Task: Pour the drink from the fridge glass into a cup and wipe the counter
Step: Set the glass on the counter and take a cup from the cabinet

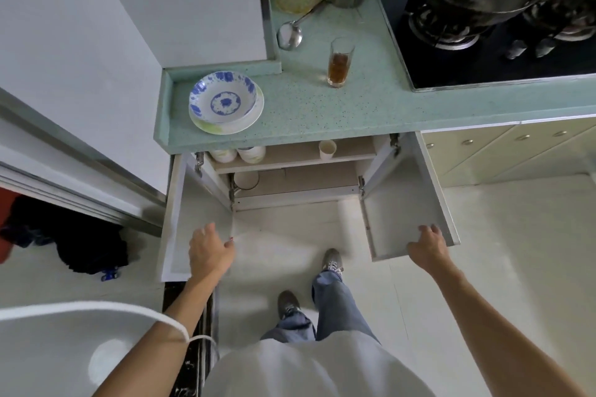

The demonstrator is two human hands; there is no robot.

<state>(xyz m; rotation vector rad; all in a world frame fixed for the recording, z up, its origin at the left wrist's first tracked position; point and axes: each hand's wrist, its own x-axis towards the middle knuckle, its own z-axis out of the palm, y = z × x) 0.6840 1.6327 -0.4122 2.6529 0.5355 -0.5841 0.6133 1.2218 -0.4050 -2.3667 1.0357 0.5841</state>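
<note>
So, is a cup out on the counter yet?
No, a cup sits on the shelf under the counter, with both doors open.
</note>
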